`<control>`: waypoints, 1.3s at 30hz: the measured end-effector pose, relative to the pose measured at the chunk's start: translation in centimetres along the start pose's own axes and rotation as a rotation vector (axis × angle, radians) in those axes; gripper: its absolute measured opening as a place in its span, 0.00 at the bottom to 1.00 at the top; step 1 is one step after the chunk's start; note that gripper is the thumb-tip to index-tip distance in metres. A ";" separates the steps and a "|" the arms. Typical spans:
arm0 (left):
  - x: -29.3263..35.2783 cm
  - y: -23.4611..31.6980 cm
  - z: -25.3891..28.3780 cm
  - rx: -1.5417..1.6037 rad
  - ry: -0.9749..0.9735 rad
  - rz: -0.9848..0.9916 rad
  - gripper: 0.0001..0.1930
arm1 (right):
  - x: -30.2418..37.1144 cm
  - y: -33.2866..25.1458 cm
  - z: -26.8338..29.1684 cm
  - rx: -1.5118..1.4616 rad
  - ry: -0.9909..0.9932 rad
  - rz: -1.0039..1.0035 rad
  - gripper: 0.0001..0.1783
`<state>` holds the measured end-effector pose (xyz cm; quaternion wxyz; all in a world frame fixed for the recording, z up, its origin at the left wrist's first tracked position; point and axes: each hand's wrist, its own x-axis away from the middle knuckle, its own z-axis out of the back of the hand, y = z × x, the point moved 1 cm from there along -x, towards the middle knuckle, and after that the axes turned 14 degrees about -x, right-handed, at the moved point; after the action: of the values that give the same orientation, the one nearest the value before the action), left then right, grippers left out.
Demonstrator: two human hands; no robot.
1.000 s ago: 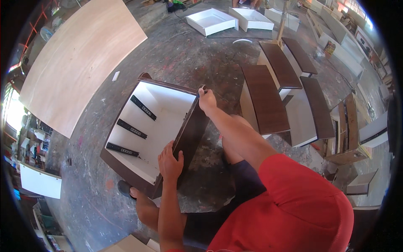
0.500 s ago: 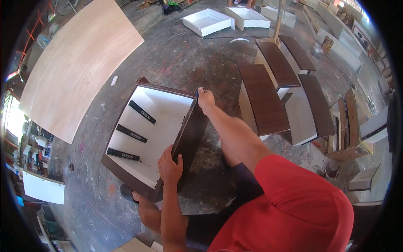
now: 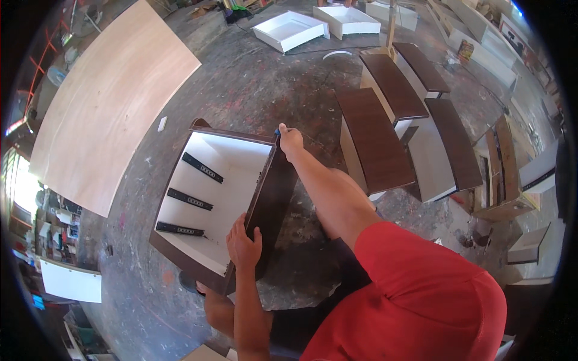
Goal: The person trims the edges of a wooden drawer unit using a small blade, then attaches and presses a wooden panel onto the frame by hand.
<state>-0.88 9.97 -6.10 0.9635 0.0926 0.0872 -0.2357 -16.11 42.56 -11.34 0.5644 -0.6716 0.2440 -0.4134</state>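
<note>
Cabinet [image 3: 272, 192], left hand [image 3: 244, 248] on edge, right hand [image 3: 291, 144] at corner

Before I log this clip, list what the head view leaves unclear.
Head view: small dark thing at the right hand, mostly covered by that hand.
Head view: inner right face of the cabinet, turned away from the camera.
Head view: person at the white drawer, cut off by the top edge.

The bare left forearm [image 3: 251, 307] stands nearly upright from the lower edge, ending in the bare left hand [image 3: 243, 248], back uppermost, fingers extended forward, thumb spread rightward. The bare right arm [image 3: 340, 201] slants forward and leftward from a short red fabric sleeve [image 3: 394, 253]; the bare right hand [image 3: 291, 144], farther forward, has curled fingers and a forward-pointing thumb.
</note>
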 end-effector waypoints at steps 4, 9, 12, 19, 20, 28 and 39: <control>0.2 0.0 0.4 -0.024 -0.022 0.025 0.30 | 1.4 0.9 -0.9 -0.087 -0.041 -0.015 0.30; 0.2 -0.7 0.3 0.089 0.032 -0.050 0.31 | -1.3 1.4 -1.4 -0.054 -0.008 0.045 0.29; -2.4 2.1 0.1 0.149 0.027 -0.172 0.32 | -6.4 2.8 0.5 -0.186 0.005 -0.275 0.28; -11.6 6.6 0.9 -0.114 -0.068 -0.471 0.34 | -4.2 -1.5 0.4 -0.506 0.210 -0.179 0.26; -13.8 7.4 0.4 -0.118 -0.066 -0.471 0.34 | -4.6 -2.2 0.7 -0.570 0.265 -0.157 0.26; -25.0 11.0 -4.5 -0.488 -0.091 -0.777 0.35 | -6.4 -6.5 2.2 -0.871 0.165 0.023 0.25; -31.9 14.1 -6.6 -0.455 -0.341 -0.840 0.11 | -4.9 -8.1 0.0 -0.886 0.121 -0.048 0.25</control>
<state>-22.93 37.73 -3.74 0.7818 -0.2025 0.0074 -0.5897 -19.83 48.41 -4.90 0.1971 -0.8286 0.4147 -0.3204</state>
